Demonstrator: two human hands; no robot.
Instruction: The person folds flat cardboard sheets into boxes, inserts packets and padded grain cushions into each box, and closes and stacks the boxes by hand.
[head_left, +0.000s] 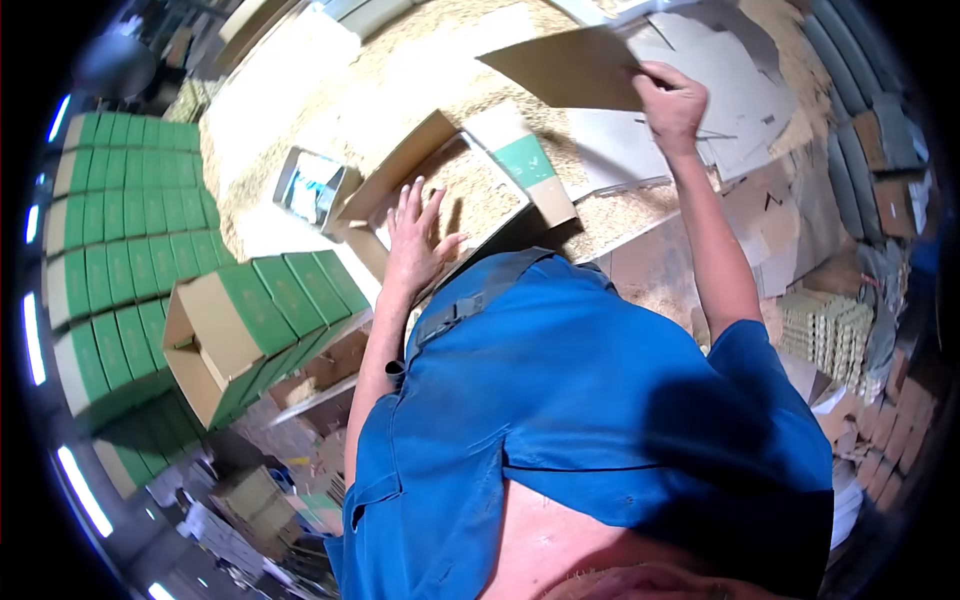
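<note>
An open cardboard box (400,160) with raised flaps stands just in front of my body, with pale loose material inside. My left hand (415,235) reaches over its near left part, fingers spread and holding nothing. Up at the right, my right hand (672,105) is closed on the corner of a flat brown cardboard sheet (575,70), which is held in the air. A flap with a green band (522,160) folds outward on the right side of the box.
Green and brown boxes (130,210) are stacked in rows at the left, with more green boxes (290,295) nearer. A small container (312,190) sits left of the open box. Egg-tray-like stacks (825,325) and grey sheets (690,80) are at the right.
</note>
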